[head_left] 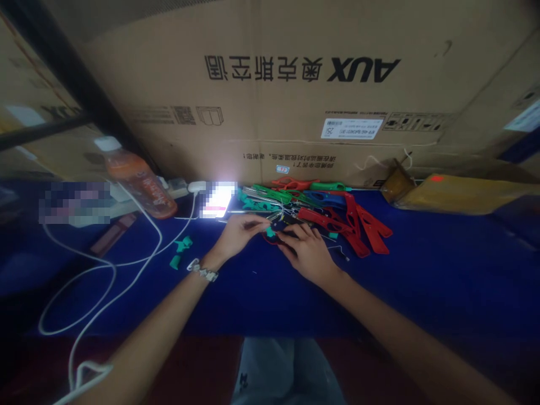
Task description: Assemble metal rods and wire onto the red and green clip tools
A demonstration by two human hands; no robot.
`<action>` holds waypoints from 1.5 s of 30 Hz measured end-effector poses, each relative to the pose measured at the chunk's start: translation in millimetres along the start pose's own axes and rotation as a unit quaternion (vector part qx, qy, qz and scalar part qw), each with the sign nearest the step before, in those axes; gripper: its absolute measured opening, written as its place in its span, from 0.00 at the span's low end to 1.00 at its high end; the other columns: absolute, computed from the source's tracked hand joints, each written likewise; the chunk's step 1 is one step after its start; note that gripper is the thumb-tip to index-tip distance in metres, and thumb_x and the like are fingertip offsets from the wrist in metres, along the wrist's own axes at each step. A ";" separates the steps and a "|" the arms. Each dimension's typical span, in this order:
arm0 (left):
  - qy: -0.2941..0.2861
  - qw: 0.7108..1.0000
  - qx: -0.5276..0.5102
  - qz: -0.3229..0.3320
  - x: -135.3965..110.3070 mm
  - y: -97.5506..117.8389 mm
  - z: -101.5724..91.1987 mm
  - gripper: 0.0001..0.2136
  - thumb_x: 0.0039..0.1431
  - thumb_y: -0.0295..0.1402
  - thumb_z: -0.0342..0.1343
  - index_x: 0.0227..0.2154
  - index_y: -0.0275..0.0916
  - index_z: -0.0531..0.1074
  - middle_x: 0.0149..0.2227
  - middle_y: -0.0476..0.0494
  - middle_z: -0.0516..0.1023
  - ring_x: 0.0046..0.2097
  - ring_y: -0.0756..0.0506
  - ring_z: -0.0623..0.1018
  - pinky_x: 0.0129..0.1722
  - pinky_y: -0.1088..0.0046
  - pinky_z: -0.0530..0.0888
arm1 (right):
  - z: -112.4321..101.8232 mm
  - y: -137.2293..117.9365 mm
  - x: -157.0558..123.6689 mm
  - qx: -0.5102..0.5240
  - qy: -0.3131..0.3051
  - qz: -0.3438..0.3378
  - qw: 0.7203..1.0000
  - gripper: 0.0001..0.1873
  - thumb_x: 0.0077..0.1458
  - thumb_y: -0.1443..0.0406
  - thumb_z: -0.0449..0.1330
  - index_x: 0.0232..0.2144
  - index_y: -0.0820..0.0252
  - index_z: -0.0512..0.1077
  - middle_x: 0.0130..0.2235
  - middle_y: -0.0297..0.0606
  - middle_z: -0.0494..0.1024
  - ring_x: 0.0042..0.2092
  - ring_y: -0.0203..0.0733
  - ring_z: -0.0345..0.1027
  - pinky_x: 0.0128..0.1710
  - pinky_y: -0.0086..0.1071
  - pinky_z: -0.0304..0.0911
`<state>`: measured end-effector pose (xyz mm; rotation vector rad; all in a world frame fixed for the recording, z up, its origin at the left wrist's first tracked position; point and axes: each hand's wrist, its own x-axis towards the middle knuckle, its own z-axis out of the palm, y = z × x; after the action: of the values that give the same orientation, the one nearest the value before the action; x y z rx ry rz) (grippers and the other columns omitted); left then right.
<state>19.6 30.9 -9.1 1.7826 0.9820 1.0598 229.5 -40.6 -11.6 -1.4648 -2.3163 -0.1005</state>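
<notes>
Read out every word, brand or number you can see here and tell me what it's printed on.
"AUX": on the big cardboard box, upside down.
"奥克斯空调": same box, beside the brand, also upside down.
White sticker on the box: too small to read.
Small print low on the box: blurred.
Label on the orange bottle: blurred.

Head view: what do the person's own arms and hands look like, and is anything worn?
The left forearm and right forearm are bare, no sleeves in view. The left hand and right hand are ungloved. A silver metal-link wristband, watch or bracelet, circles the left wrist; the right wrist wears nothing. No rings can be made out.
</notes>
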 end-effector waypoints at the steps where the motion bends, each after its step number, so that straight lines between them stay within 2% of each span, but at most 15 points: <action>1: -0.009 1.000 -0.006 0.001 0.4 0.0 0.0 0.08 0.55 0.37 0.65 0.35 0.39 0.82 0.38 0.42 0.85 0.39 0.44 0.82 0.46 0.65 0.78 | 0.0 0.1 0.0 0.000 0.000 0.001 1.000 0.16 0.66 0.59 0.57 0.53 0.53 0.75 0.51 0.41 0.77 0.52 0.49 0.66 0.48 0.44 0.61; 5: -0.057 0.998 0.010 0.015 4.1 3.5 -4.9 0.08 0.55 0.36 0.65 0.35 0.39 0.82 0.38 0.42 0.85 0.39 0.45 0.82 0.46 0.66 0.78 | -0.3 0.5 0.0 -0.001 -0.006 0.000 1.000 0.16 0.66 0.60 0.56 0.53 0.52 0.76 0.52 0.41 0.77 0.52 0.49 0.66 0.47 0.43 0.61; 11: -0.103 0.985 0.122 0.067 8.6 9.8 -18.5 0.04 0.56 0.35 0.63 0.33 0.44 0.82 0.34 0.45 0.84 0.36 0.45 0.80 0.42 0.66 0.76 | -1.3 0.4 0.3 0.002 -0.005 0.000 1.000 0.16 0.66 0.60 0.57 0.53 0.52 0.76 0.52 0.41 0.77 0.52 0.49 0.66 0.48 0.44 0.61; 16: -0.134 0.960 0.207 0.132 12.1 7.1 -15.1 0.07 0.57 0.29 0.61 0.35 0.47 0.82 0.33 0.46 0.81 0.39 0.44 0.77 0.42 0.65 0.73 | -1.3 0.3 0.1 0.007 -0.006 0.003 1.000 0.16 0.66 0.60 0.57 0.53 0.51 0.75 0.52 0.41 0.77 0.52 0.49 0.66 0.47 0.44 0.61; 21: -0.163 0.928 0.294 0.162 15.6 13.5 -9.5 0.08 0.57 0.25 0.61 0.35 0.45 0.81 0.36 0.45 0.79 0.43 0.42 0.75 0.44 0.63 0.71 | -0.5 0.6 -0.2 0.007 -0.010 0.007 1.000 0.16 0.66 0.60 0.57 0.53 0.51 0.75 0.52 0.41 0.76 0.53 0.49 0.66 0.48 0.43 0.61; 25: -0.187 0.903 0.344 0.174 16.9 22.1 -5.7 0.09 0.57 0.22 0.59 0.34 0.42 0.79 0.36 0.45 0.78 0.42 0.42 0.76 0.45 0.63 0.71 | -0.2 1.3 -0.1 0.009 -0.007 0.003 1.000 0.16 0.66 0.59 0.57 0.53 0.52 0.75 0.52 0.41 0.76 0.53 0.49 0.66 0.47 0.43 0.61; 28: -0.193 0.906 0.333 0.174 18.1 21.7 -3.3 0.09 0.57 0.21 0.57 0.34 0.42 0.78 0.35 0.45 0.78 0.43 0.42 0.76 0.46 0.64 0.72 | -0.7 1.5 -0.1 0.012 -0.009 0.002 1.000 0.15 0.66 0.60 0.57 0.52 0.52 0.75 0.52 0.41 0.76 0.53 0.49 0.66 0.48 0.43 0.61; 31: -0.182 0.923 0.300 0.156 17.4 16.4 -2.0 0.09 0.56 0.22 0.57 0.34 0.41 0.77 0.36 0.45 0.79 0.42 0.43 0.77 0.46 0.65 0.73 | -1.0 1.2 0.3 0.025 -0.011 0.004 1.000 0.15 0.65 0.60 0.57 0.52 0.51 0.76 0.52 0.41 0.77 0.53 0.49 0.66 0.48 0.44 0.61; 37: -0.118 0.957 0.240 0.114 6.3 7.4 0.1 0.08 0.57 0.22 0.58 0.35 0.40 0.77 0.35 0.45 0.78 0.36 0.47 0.78 0.39 0.70 0.75 | 1.1 1.3 1.5 0.075 -0.008 0.014 0.997 0.15 0.64 0.63 0.59 0.52 0.53 0.76 0.52 0.42 0.76 0.53 0.51 0.66 0.49 0.45 0.64; 42: -0.110 0.953 0.250 0.133 -2.4 9.2 0.6 0.09 0.60 0.23 0.56 0.37 0.43 0.78 0.35 0.46 0.78 0.38 0.46 0.78 0.42 0.68 0.76 | 4.4 2.8 0.9 0.097 0.009 0.014 0.995 0.15 0.64 0.63 0.59 0.52 0.52 0.76 0.51 0.43 0.76 0.52 0.50 0.66 0.49 0.46 0.65; 45: -0.110 0.944 0.265 0.162 -9.4 13.3 -1.4 0.11 0.63 0.24 0.53 0.43 0.43 0.77 0.41 0.44 0.78 0.45 0.45 0.78 0.48 0.66 0.75 | 4.8 2.9 0.6 0.100 0.009 0.011 0.995 0.14 0.64 0.63 0.59 0.51 0.53 0.76 0.51 0.43 0.76 0.52 0.50 0.67 0.50 0.46 0.65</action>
<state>17.9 18.1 0.9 2.5127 0.9073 0.8025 230.4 -37.5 -16.2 -1.3823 -2.2234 0.1220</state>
